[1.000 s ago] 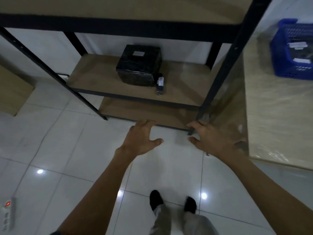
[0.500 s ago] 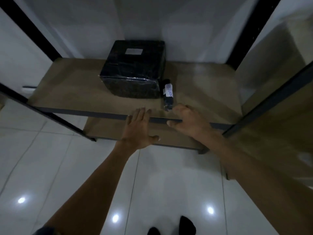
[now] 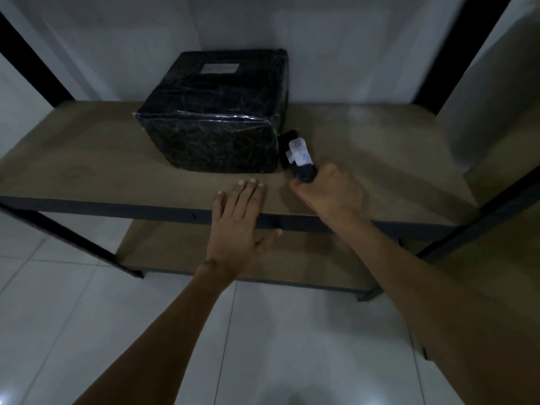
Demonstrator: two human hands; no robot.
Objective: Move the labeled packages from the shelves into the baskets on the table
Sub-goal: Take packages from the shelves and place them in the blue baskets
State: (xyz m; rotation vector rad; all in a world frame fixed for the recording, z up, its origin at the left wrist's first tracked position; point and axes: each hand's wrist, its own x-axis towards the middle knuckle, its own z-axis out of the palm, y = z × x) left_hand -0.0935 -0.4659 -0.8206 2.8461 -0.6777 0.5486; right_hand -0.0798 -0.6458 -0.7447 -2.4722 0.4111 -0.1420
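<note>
Two black-wrapped packages sit on the middle wooden shelf [image 3: 87,159] of a black-framed rack. The large box [image 3: 216,118] stands toward the back, a pale label [image 3: 219,68] on its top. The small package [image 3: 302,168] lies just beside the box, at its 4 o'clock, touching or nearly touching its lower right corner, and carries a white label [image 3: 298,152] on top.

The right hand [image 3: 333,194] comes in from 5 o'clock and grips the near end of the small package, fingers curled over it and the thumb tucked beneath at the left. The left hand [image 3: 239,226] lies at the box's 6 o'clock, apart from it, flat over the shelf's front edge with straight fingers held together and the thumb spread out to the right.

A lower shelf [image 3: 292,258] shows beneath, above a white tiled floor [image 3: 117,331].
</note>
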